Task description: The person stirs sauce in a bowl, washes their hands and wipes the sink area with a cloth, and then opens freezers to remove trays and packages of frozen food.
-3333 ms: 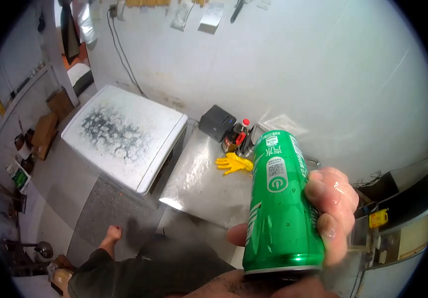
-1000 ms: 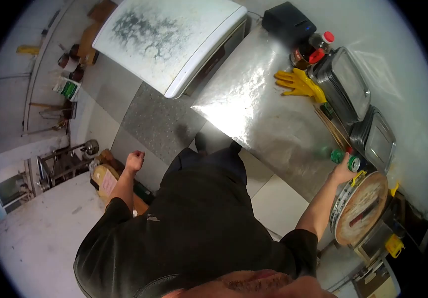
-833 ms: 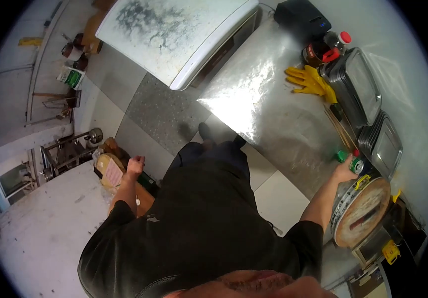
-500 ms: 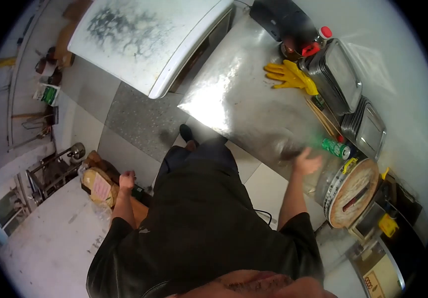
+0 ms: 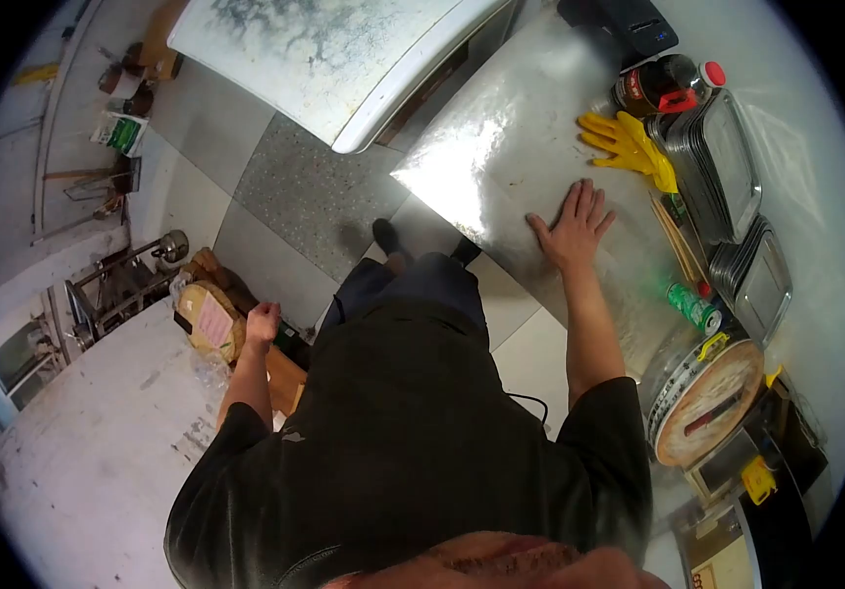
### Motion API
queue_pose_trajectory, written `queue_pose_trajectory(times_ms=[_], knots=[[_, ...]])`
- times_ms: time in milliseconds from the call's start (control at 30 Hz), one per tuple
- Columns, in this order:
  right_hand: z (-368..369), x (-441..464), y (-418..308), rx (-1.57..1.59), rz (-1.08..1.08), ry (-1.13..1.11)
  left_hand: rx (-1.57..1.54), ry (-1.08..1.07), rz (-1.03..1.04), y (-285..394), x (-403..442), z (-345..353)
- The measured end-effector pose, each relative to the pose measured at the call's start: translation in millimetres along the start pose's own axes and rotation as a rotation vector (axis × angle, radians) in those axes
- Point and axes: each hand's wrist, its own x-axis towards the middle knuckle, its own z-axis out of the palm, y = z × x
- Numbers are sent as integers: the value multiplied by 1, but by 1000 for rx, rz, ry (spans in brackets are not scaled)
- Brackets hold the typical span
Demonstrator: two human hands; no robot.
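Observation:
My right hand (image 5: 576, 228) lies palm down on the metal tabletop (image 5: 511, 182), fingers spread, holding nothing. A yellow rubber glove (image 5: 631, 149) is just beyond its fingertips. To the right of my right forearm, a green can (image 5: 693, 308) lies on its side beside thin wooden sticks (image 5: 676, 240). My left hand (image 5: 263, 322) hangs at my left side with its fingers curled in; whatever it might hold is too small to make out. A wrapped round yellowish item (image 5: 214, 322) is close behind it.
Stacked metal trays (image 5: 727, 167) and a dark bottle with a red cap (image 5: 666, 86) stand by the wall. A round wooden board (image 5: 712, 402) with a knife is at the right. A white appliance (image 5: 324, 59) stands ahead, a pale table (image 5: 99, 442) at lower left.
My right hand has let go of the green can, moved away from it towards the glove and come down flat on the metal top. The left hand stays low at my side.

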Motion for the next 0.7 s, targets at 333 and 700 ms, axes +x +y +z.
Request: queue_pose_trajectory(times_ms=[333, 700], knots=[[4, -13, -184, 115, -321, -91, -44, -28, 160, -66, 109, -48], [17, -90, -177, 112, 248, -9, -121, -82, 169, -128, 220, -99]])
